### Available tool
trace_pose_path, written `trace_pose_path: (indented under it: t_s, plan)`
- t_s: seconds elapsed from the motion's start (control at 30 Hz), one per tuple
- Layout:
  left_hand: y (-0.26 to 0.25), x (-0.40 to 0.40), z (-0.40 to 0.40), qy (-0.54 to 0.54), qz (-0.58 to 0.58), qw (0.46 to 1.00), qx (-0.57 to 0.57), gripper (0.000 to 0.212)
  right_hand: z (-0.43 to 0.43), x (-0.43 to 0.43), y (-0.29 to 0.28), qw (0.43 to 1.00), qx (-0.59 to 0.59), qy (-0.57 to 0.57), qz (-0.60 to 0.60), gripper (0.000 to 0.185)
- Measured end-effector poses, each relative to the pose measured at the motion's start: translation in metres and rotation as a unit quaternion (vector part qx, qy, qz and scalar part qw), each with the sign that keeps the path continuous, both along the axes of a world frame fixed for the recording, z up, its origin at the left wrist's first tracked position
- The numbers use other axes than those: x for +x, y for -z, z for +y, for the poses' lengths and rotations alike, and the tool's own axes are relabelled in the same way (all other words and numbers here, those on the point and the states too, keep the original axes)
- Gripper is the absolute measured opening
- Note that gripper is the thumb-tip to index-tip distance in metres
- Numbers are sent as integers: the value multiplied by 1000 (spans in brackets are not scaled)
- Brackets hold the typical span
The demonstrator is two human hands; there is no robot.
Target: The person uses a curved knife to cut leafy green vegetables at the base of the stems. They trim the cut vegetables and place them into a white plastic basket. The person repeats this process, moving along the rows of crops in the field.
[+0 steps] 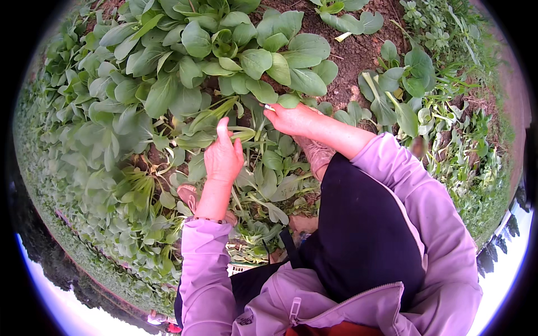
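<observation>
My left hand (224,157) is over the pak choi bed, its back towards me. Pale stalks of a pak choi plant (244,133) show between the index finger and thumb, with its leaves reaching out to the left; the other fingers are hidden. In my right hand (288,117) is a small knife (268,107). Only a short shiny piece of it shows at the fingertips, beneath the leaves. A large standing pak choi cluster (227,46) rises just beyond both hands. Loose pak choi leaves (273,185) lie below them, between my feet.
Cut pak choi leaves (384,101) lie on the brown soil (353,59) to the right. Dense leafy rows (84,126) fill the left side. My shoe (189,196) stands among plants. At the lower left edge, a person (156,318) is partly visible far off.
</observation>
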State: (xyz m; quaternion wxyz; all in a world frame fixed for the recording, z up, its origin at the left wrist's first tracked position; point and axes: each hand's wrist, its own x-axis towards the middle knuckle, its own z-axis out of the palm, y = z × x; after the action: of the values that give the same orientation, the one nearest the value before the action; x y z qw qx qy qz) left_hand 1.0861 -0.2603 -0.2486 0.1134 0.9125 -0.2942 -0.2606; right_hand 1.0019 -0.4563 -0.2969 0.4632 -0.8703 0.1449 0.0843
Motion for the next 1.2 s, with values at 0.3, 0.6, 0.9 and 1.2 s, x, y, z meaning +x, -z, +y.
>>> trace_pose_path:
  t_s: [0.3,0.6,0.9,1.2]
  plan:
    - [15,44,16,-131,-17,991,-11,34,-2,24,-33,936,158,-106,298,36]
    - [-60,-13,55,-546,382,572,-478,30,-8,6,-108,951,298,-4,-84,30]
    - [-82,-32,20,-504,273,731,-370,22,22,26,-83,957,98,-73,-262,24]
    - [-63,-22,74,-585,463,532,-401,19,-6,22,-89,984,139,-48,-97,54]
